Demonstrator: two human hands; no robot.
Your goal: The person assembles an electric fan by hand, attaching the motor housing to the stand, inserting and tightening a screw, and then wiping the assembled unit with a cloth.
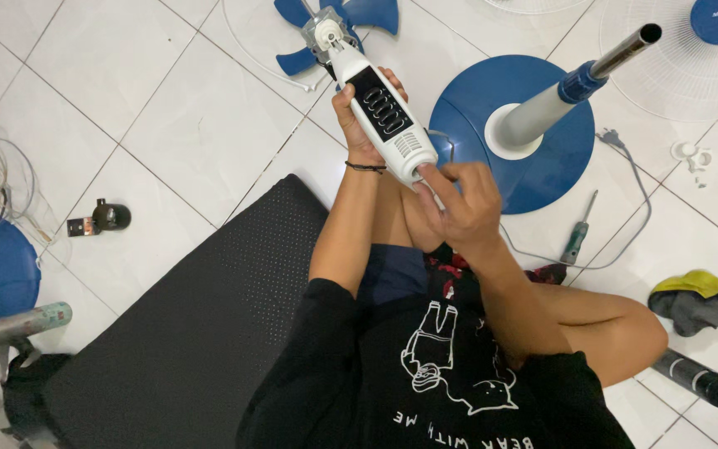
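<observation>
White hard plastic, the fan housing [384, 112] at upper centre of the frame looks light, stiff and a bit slick, so it is best gripped round its middle, where the left hand [357, 116] clamps it while the right hand [463, 204] pinches its lower end.

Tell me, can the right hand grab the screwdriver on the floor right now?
Probably not right away: the right hand is pinching the bottom end of the white fan housing. The screwdriver lies uncovered on the tiles nearby, so nothing blocks it.

You get bright, even overhead light, soft shadows beneath your fingers [450, 179], and sharp focus throughout.
</observation>
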